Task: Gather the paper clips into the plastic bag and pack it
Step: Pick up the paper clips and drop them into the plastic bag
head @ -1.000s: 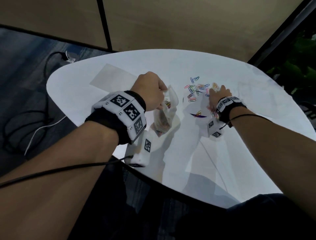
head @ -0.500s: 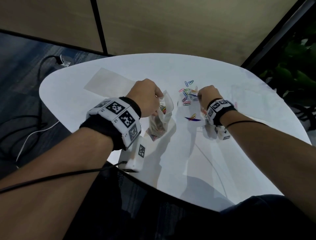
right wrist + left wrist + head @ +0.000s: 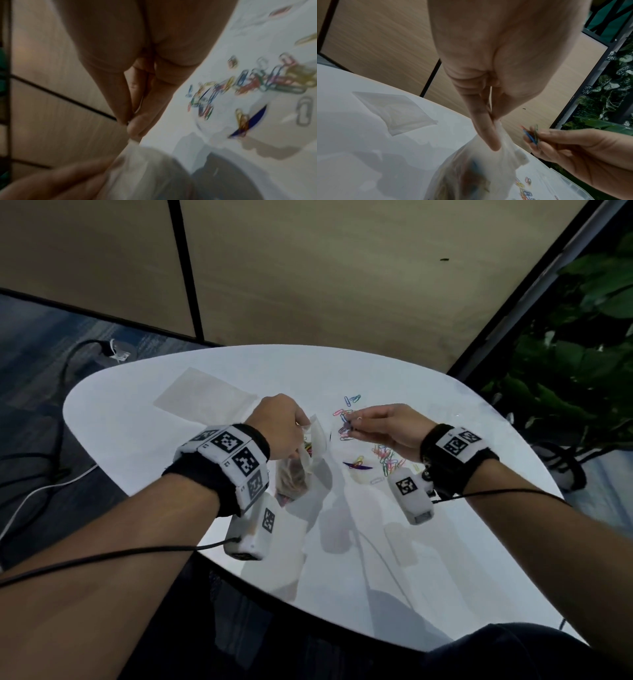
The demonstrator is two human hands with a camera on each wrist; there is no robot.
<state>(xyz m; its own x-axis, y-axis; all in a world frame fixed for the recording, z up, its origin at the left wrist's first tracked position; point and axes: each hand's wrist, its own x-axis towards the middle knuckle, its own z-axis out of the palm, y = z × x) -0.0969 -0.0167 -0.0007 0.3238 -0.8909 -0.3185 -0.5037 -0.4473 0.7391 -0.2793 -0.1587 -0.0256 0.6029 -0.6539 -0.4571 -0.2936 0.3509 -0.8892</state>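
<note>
left hand: the left hand [image 3: 279, 426] was raised above the middle of the table [image 3: 144, 440], knuckles up, thumb and forefinger pinched on the rim of the plastic bag [image 3: 310, 455].
right hand: the right hand [image 3: 385, 428] was lifted clear of the tabletop just beside the bag's mouth, palm turned up and inward, fingertips closed on a few held clips [image 3: 532, 134].
bag: translucent and crumpled, hanging from the left hand with its base on the table toward the near edge; coloured clips showed through its wall.
loose paper clips: the loose paper clips [image 3: 388, 457] lay scattered on the tabletop under and beyond the right hand, toward the far edge, one cluster beside a dark blue crescent mark [image 3: 356, 466].
flat bag: a second flat bag [image 3: 202, 398] lay near the far left edge, well apart from both hands.
left wrist view: showed the pinch on the bag's rim [image 3: 501, 136] and the blue and green clips in the right fingertips, which the head view left too small to tell.
right wrist view: blurred; it showed the right fingers [image 3: 145, 108] pressed together and a grey clip [image 3: 304, 112] lying alone beside the cluster [image 3: 267, 79].
</note>
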